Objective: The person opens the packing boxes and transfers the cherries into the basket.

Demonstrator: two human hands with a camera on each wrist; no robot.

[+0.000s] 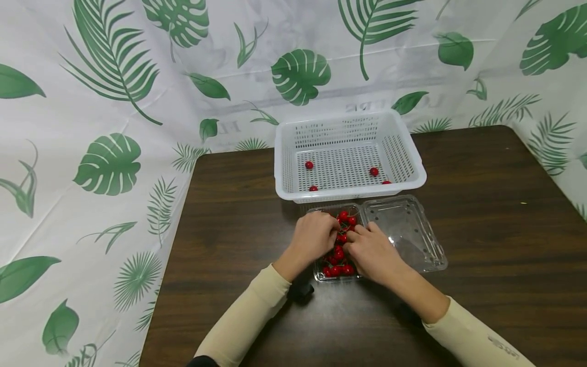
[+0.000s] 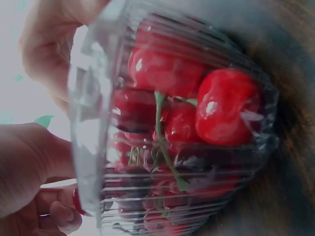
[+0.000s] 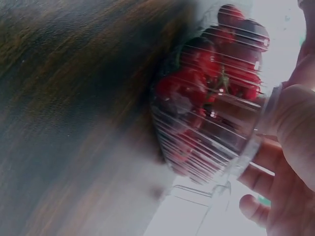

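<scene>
A clear plastic clamshell box (image 1: 315, 275) of red cherries (image 1: 338, 253) with green stems lies open on the table. My left hand (image 1: 312, 235) reaches over its left side with curled fingers. In the left wrist view, a dark red cherry (image 2: 77, 201) shows at those fingertips, level with the rim. From the right, my right hand (image 1: 372, 254) bends its fingers down into the box among the cherries. Through the ribbed wall in the right wrist view, cherries (image 3: 197, 59) appear close to the right hand (image 3: 290, 162); what its fingertips hold is hidden.
A white perforated basket (image 1: 350, 193) with several loose cherries (image 1: 309, 165) stands behind the box. The box's transparent lid (image 1: 405, 232) lies folded out to the right. A small black object (image 1: 300, 291) is near the left wrist. Leaf-printed cloth (image 1: 247, 92) hangs behind the dark wooden table (image 1: 495, 204).
</scene>
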